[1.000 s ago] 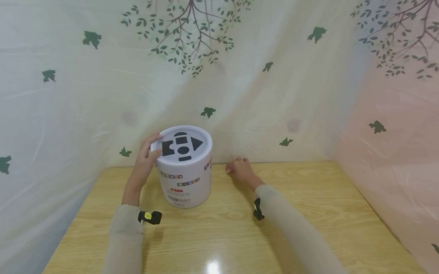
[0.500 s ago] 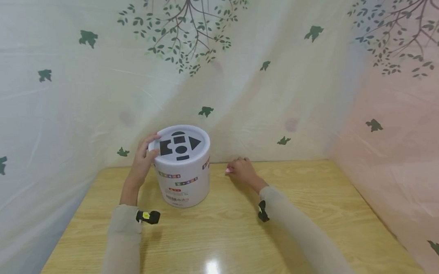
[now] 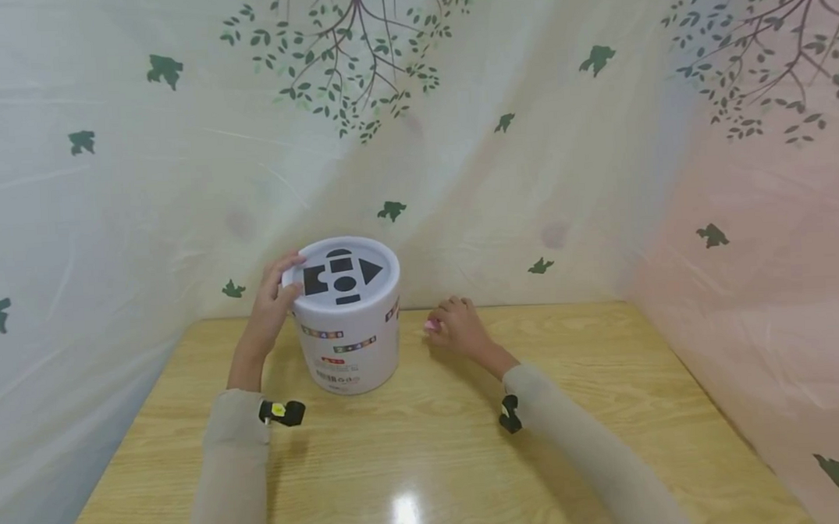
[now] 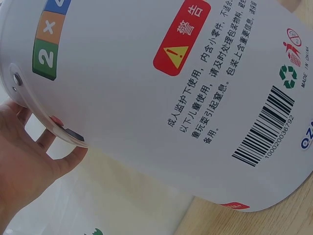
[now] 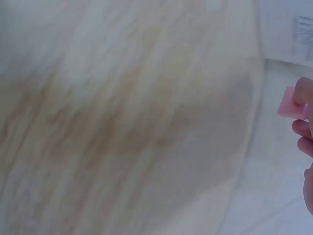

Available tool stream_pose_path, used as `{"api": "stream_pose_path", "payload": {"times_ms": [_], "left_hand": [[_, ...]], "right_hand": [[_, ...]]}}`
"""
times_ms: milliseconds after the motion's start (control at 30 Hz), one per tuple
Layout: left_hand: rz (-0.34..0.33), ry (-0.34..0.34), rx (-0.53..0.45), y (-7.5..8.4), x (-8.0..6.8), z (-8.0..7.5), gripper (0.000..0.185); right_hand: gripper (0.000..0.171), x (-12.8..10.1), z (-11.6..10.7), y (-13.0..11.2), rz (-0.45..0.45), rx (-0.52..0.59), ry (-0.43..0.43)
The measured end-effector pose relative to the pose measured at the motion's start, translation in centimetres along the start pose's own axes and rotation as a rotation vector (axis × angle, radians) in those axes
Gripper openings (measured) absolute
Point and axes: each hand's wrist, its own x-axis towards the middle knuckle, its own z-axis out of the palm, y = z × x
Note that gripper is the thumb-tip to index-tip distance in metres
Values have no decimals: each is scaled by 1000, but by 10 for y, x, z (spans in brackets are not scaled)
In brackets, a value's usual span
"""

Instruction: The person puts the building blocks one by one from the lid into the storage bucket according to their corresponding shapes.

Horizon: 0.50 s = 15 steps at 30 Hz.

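Note:
A white cylindrical toy bucket stands upright on the table, its lid cut with several dark shaped holes. My left hand holds the left side of the lid's rim, the fingers curving over the edge. In the left wrist view the bucket's printed side fills most of the picture, with a clear handle strap beside the hand. Right of the bucket, my right hand pinches a small flat pink piece between thumb and fingers. The piece's full shape is partly hidden by the fingers.
The wooden table ends at a pale curtain printed with branches and birds, just behind the bucket. Black wrist cameras are strapped on both sleeves.
The pink piece, hidden a second ago, now shows at the right hand's fingertips. The right wrist has swung slightly to the right. The left hand stays on the bucket's rim.

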Motion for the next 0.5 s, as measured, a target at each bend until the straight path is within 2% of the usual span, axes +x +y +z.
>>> {"api": "stream_pose_path", "payload": {"times_ms": [133,500], "left_hand": [[6,-5,-7,-1,2,-1,51],[-6,-2,-13,0,1,0,52]], "right_hand": [[17,9,-16,-6,-16,42,105],[18,59,-78,-30,0,140,281]]}}
